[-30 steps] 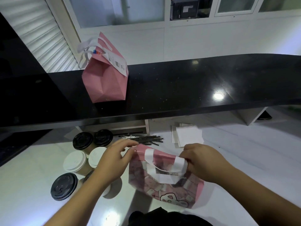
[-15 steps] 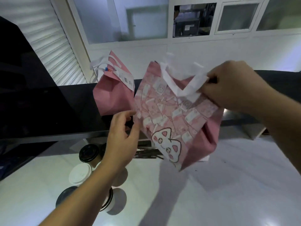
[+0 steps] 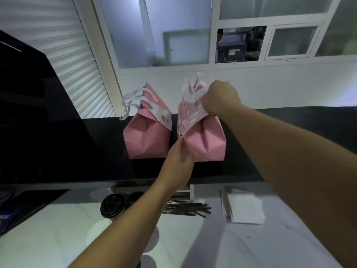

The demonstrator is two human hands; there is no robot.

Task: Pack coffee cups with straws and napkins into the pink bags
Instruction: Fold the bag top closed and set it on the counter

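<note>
second pink bag (image 3: 204,144) pinched shut at its top by right hand (image 3: 220,101) | left hand (image 3: 178,161) loosely open, steadying its corner | black desk (image 3: 77,151) ledge is narrow, so a tip-over is likely if let go unevenly | first bag (image 3: 146,140) could get bumped

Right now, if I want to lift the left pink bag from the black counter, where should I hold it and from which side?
Probably by the white handles at the top of the left bag, coming from above. They stand free above the closed, folded top, while the body is wide. The right bag stands close beside it, so a side approach looks crowded.
</note>
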